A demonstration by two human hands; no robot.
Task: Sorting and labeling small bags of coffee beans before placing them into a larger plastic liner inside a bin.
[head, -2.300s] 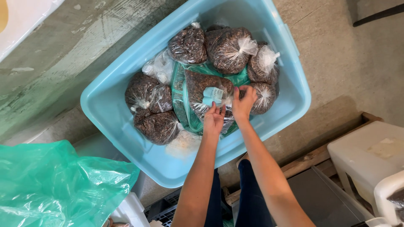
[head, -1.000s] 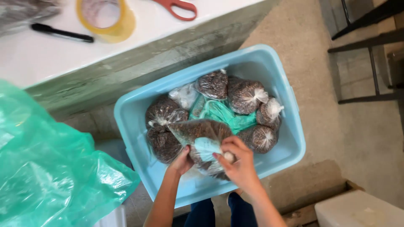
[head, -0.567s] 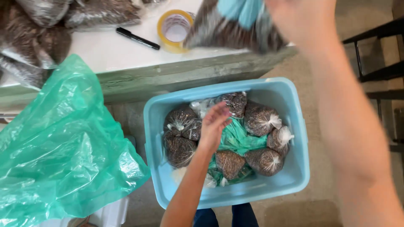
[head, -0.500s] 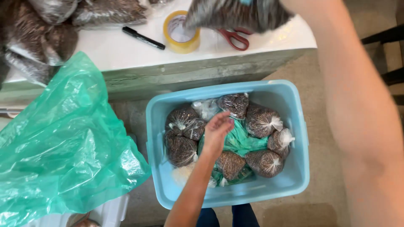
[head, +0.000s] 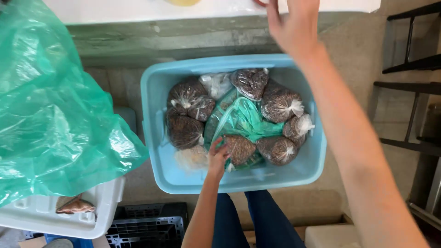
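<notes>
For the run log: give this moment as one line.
left hand: in blue tub, touching clear bag of brown grains | right hand: raised at white table edge, holding nothing visible

concrete floor (head: 353, 50), white counter (head: 138, 7)

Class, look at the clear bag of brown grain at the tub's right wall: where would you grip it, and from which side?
Grip the bag by its twisted white neck, coming from above: the neck sticks up free near the tub wall, while neighbouring bags crowd its body.
</notes>
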